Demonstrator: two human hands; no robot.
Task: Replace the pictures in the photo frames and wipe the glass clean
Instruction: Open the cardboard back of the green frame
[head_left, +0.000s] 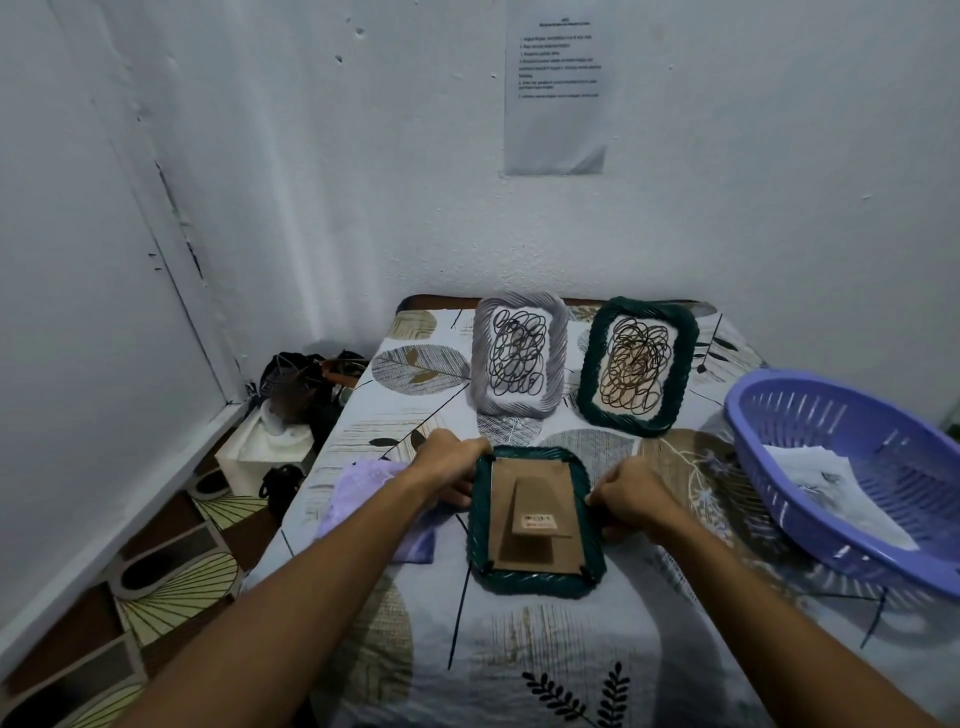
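Observation:
A dark green photo frame (535, 582) lies face down on the table, its brown cardboard back and stand facing up. My left hand (449, 465) grips its left edge near the top corner. My right hand (631, 499) pinches its right edge with curled fingers. Behind it two frames stand upright with scribbled pictures: a grey frame (517, 358) and a dark green frame (638, 366). A lilac cloth (363, 493) lies left of the face-down frame, partly under my left forearm.
A purple plastic basket (852, 483) with printed papers (826, 483) inside sits at the right. The table wears a leaf-patterned cover (545, 649). White walls stand close behind and left. Bags and a white box (270, 447) sit on the floor at left.

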